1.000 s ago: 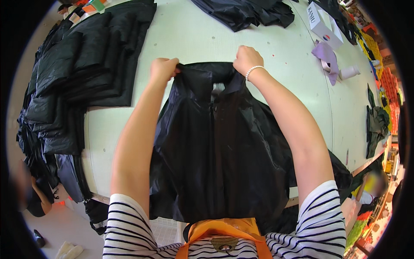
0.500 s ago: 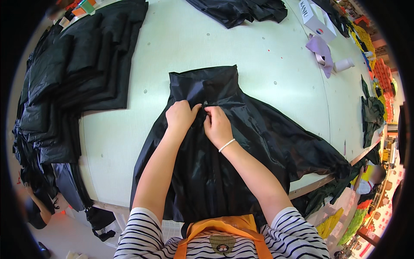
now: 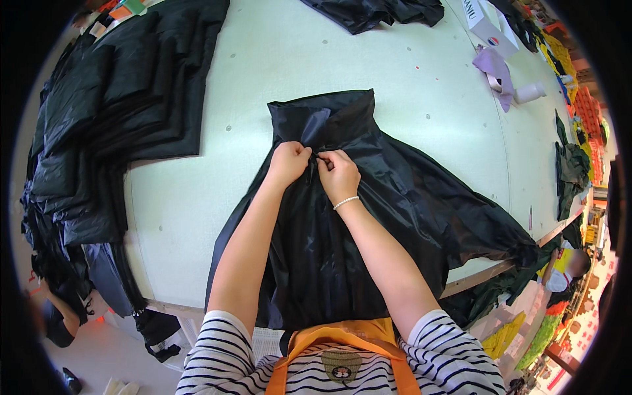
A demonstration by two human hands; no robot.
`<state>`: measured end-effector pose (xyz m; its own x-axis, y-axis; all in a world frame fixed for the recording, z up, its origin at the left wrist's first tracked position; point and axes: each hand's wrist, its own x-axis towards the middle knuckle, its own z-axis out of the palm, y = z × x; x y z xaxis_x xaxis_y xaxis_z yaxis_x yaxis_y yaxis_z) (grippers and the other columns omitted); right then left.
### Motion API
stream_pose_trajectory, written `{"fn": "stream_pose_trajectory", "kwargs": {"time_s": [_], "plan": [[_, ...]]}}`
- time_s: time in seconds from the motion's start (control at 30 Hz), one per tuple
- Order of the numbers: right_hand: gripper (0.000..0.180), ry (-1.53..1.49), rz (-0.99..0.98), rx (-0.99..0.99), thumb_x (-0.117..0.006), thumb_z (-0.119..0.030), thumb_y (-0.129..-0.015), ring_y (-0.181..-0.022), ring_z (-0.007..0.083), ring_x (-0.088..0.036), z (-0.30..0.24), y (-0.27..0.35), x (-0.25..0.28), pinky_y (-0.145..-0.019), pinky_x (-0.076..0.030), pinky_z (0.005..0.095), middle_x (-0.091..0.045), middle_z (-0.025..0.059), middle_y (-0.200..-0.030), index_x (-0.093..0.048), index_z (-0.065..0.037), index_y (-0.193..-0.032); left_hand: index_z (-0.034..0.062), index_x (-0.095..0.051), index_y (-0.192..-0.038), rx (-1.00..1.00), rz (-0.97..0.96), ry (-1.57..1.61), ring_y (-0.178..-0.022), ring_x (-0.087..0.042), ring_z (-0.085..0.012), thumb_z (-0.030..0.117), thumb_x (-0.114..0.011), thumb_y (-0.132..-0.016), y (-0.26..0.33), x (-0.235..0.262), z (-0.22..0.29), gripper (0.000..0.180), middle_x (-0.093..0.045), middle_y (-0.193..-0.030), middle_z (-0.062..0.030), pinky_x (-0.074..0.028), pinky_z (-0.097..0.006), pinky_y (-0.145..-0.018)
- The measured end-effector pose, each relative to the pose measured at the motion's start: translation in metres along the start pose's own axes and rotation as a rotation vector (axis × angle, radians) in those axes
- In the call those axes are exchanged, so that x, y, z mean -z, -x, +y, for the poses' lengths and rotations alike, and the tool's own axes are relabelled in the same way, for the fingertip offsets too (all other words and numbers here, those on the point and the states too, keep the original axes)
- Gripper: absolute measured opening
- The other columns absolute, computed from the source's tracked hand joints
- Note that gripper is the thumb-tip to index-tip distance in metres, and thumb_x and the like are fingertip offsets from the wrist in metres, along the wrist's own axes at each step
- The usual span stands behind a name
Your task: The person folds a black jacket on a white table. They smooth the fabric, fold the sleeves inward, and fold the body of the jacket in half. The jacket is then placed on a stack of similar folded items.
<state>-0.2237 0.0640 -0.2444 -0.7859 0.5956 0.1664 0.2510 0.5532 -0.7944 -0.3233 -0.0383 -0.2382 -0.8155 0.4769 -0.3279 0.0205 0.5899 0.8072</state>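
Left hand (image 3: pixel 291 162): closed, I'm pinching the black jacket (image 3: pixel 316 237) below its collar (image 3: pixel 345 115).
Right hand (image 3: pixel 340 172): closed, pinching below the collar too.

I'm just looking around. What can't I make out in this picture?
- Head view: exactly which small part of the black jacket the left hand and right hand pinch; the hands cover it.
- Head view: the rest of the black cloth, cut off by the upper edge.
- Head view: the person at far left, blurred and cut off by the dark rim.
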Motion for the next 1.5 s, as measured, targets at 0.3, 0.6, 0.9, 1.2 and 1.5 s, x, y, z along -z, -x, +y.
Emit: {"fn": "stream_pose_trajectory", "kwargs": {"time_s": [0.3, 0.6, 0.9, 1.2, 1.5], "plan": [[0.026, -0.584, -0.204, -0.252, -0.076, -0.017, -0.077, -0.067, 0.0088, -0.060, -0.014, -0.007, 0.013, -0.063, -0.047, 0.0223, -0.067, 0.0055, -0.075, -0.065, 0.005, -0.084, -0.0009, -0.055, -0.074, -0.103, 0.034, 0.427, -0.059, -0.052, -0.0215, 0.025, -0.050, -0.089, 0.012, -0.006, 0.006, 0.031, -0.055, -0.064, -0.0104, -0.040, -0.033, -0.061], [0.016, -0.581, -0.064, -0.226, -0.073, -0.009, -0.074, -0.062, 0.0116, -0.057, 0.007, -0.002, -0.001, -0.059, -0.046, 0.0264, -0.063, 0.0068, -0.069, -0.062, 0.001, -0.079, 0.0029, -0.051, -0.119, -0.423, 0.290, -0.140, -0.097, -0.059, -0.0293, 0.008, -0.063, -0.083, 0.121, -0.012, 0.051, 0.039, -0.060, -0.111, -0.0158, -0.047, -0.036, -0.085], [0.055, 0.077, -0.242, 0.164, -0.059, -0.008, -0.082, -0.126, 0.0371, -0.042, 0.012, 0.081, 0.100, -0.104, -0.035, 0.0421, -0.042, 0.0258, -0.135, -0.040, -0.001, -0.133, -0.0003, -0.031, -0.140, -0.057, 0.135, -0.696, -0.136, -0.029, -0.0355, 0.028, -0.063, -0.082, 0.284, -0.021, -0.034, 0.072, -0.032, -0.146, -0.0194, -0.016, -0.058, -0.109], [0.077, 0.813, -0.335, -0.082, -0.054, -0.043, -0.089, -0.141, 0.0382, -0.015, 0.103, 0.175, 0.218, -0.112, -0.013, 0.0509, -0.015, 0.0232, -0.152, -0.022, -0.006, -0.147, 0.0021, -0.028, -0.143, -0.060, 0.148, -0.819, -0.141, -0.019, -0.0327, 0.034, -0.058, -0.084, 0.282, 0.008, -0.107, 0.073, -0.023, -0.151, -0.0162, -0.011, -0.056, -0.111], [0.073, 0.749, -0.225, 0.269, -0.052, -0.049, -0.088, -0.141, 0.0318, -0.019, 0.158, 0.028, 0.210, -0.113, -0.016, 0.0467, -0.021, 0.0139, -0.153, -0.027, -0.013, -0.147, 0.0031, -0.029, -0.143, -0.180, 0.274, -0.821, -0.140, -0.022, -0.0314, 0.040, -0.055, -0.087, 0.205, 0.001, -0.081, 0.072, -0.025, -0.151, -0.0140, -0.014, -0.053, -0.111]]}}
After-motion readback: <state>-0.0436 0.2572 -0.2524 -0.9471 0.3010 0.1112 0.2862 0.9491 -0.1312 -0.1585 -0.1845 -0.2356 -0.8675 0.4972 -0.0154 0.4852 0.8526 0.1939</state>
